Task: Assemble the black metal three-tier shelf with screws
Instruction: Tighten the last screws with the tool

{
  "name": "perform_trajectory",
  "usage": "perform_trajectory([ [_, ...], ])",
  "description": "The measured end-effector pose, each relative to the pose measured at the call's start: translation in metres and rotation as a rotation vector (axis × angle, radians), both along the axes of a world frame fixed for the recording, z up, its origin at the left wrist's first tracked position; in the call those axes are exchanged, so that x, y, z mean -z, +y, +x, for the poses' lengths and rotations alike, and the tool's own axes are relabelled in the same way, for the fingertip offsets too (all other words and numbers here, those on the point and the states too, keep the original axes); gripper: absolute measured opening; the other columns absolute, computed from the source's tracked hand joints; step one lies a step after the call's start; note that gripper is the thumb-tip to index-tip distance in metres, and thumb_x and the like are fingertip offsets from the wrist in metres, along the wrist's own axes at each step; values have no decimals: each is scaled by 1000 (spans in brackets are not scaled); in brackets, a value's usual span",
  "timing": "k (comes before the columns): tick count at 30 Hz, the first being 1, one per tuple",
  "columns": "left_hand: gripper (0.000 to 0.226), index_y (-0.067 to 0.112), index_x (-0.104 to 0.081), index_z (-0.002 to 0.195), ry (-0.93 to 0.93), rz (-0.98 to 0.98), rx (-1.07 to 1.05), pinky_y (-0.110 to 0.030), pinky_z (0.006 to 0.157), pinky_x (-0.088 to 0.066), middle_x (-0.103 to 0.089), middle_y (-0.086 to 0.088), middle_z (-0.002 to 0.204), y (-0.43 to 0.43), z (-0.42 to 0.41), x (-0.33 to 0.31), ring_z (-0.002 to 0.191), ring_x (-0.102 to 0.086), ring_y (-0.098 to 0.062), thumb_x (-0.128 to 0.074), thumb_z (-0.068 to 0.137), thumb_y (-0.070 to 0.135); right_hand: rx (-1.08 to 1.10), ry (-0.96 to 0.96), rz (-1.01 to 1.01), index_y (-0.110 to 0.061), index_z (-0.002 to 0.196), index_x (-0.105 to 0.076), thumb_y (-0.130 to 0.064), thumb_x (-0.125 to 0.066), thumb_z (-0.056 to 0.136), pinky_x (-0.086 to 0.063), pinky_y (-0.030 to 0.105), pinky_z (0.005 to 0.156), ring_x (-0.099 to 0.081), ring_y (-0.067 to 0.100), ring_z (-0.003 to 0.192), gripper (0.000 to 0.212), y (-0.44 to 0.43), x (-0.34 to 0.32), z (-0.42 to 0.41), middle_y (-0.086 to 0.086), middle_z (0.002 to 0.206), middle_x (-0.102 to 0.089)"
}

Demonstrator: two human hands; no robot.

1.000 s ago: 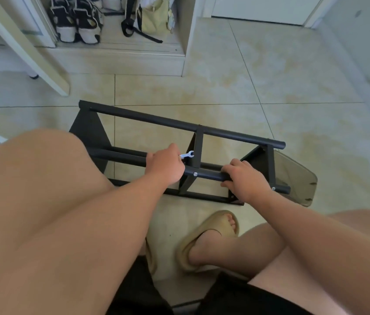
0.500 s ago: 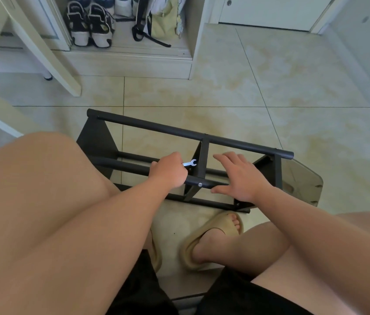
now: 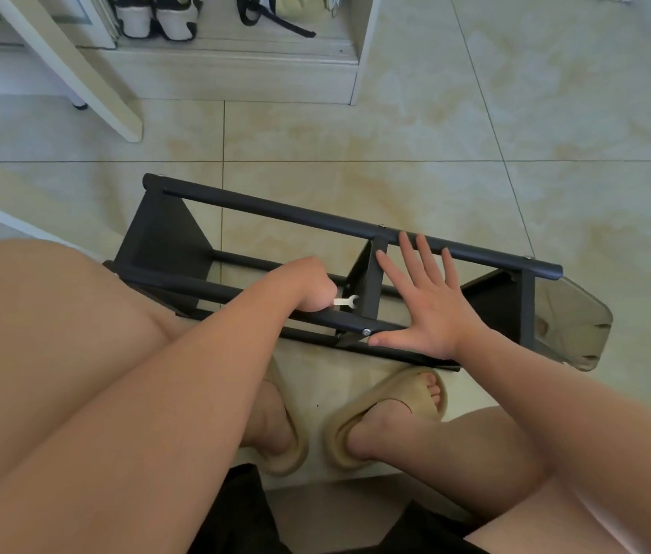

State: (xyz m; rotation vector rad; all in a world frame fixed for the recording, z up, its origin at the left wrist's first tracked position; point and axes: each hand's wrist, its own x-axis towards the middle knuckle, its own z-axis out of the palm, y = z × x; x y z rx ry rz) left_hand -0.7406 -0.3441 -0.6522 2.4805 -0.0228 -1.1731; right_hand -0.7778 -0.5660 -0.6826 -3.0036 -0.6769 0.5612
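Observation:
The black metal shelf [image 3: 275, 211] lies on its side on the tiled floor in front of my feet, its tubes running left to right. My left hand [image 3: 303, 283] grips a small silver wrench [image 3: 345, 301] beside the middle panel [image 3: 363, 281]. A screw head [image 3: 366, 332] shows on the near tube just below. My right hand [image 3: 431, 301] is spread flat with straight fingers over the frame, fingertips near the far tube, thumb by the screw.
My two feet in beige slippers [image 3: 389, 413] sit just before the shelf. A white chair leg [image 3: 75, 74] slants at the upper left. Shoes [image 3: 155, 18] and a bag stand on a low ledge at the back. Bare tiles [image 3: 555, 133] stretch to the right.
My right hand let go of the near tube, opened and lifted, and now lies spread over the frame. My left hand kept its hold on the wrench. The camera tilted closer.

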Motion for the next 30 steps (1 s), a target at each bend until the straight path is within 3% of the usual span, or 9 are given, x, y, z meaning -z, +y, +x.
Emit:
perform_trajectory([
  [3, 24, 9, -74, 109, -4, -10, 59, -39, 91, -53, -70, -11, 110, 4, 4, 1, 99, -64, -27, -60, 94, 22, 7, 7, 16, -36, 158, 23, -102, -24, 67, 18, 56, 122, 35, 28, 149, 122, 0, -1, -1, 6, 163, 35],
  [7, 28, 7, -73, 116, 1, -76, 85, -39, 101, -48, -68, -13, 120, 7, 8, -1, 112, -62, -28, -59, 95, 21, 47, 25, 51, -36, 157, 24, -100, -26, 70, 21, 54, 120, 36, 28, 148, 119, 7, -1, -3, 5, 162, 37],
  [12, 15, 9, -78, 96, 15, -199, -54, -41, 95, -53, -74, -13, 100, 9, 6, -1, 99, -67, -27, -65, 89, 13, 75, 9, 58, -35, 160, 17, -99, -29, 71, 22, 51, 120, 33, 29, 150, 119, 11, 1, -6, 6, 165, 31],
  [16, 25, 25, -70, 72, 12, -294, -171, -34, 73, -50, -67, -2, 76, 10, 8, 5, 83, -63, -21, -63, 86, 6, 77, -18, 69, -33, 161, 11, -98, -30, 72, 18, 52, 122, 29, 30, 152, 118, 11, 2, -7, 7, 167, 26],
  [21, 13, 19, -68, 85, 123, -471, -346, -32, 83, -55, -69, -4, 93, 6, 11, 11, 85, -65, -13, -61, 94, 12, 79, -44, 90, -32, 163, 5, -97, -31, 73, 14, 53, 124, 25, 30, 153, 117, 10, 4, -7, 8, 169, 21],
  [24, 6, 11, -65, 96, 206, -540, -476, -30, 78, -57, -72, -6, 90, 2, 13, 16, 78, -70, -12, -62, 96, 17, 82, -63, 94, -31, 163, 1, -97, -31, 73, 10, 55, 125, 21, 30, 155, 117, 10, 6, -8, 8, 170, 16],
  [26, 7, 12, -66, 96, 180, -521, -501, -28, 74, -56, -73, -4, 85, 0, 13, 21, 76, -70, -11, -64, 96, 19, 82, -73, 96, -30, 163, 0, -97, -31, 73, 8, 56, 125, 20, 30, 155, 116, 9, 6, -8, 8, 170, 15],
  [30, 4, 20, -68, 89, 90, -485, -491, -29, 81, -54, -72, 2, 83, -6, 12, 26, 79, -67, -9, -69, 92, 21, 76, -92, 97, -30, 164, -1, -98, -30, 73, 7, 56, 125, 19, 30, 155, 116, 8, 8, -8, 8, 170, 14],
])
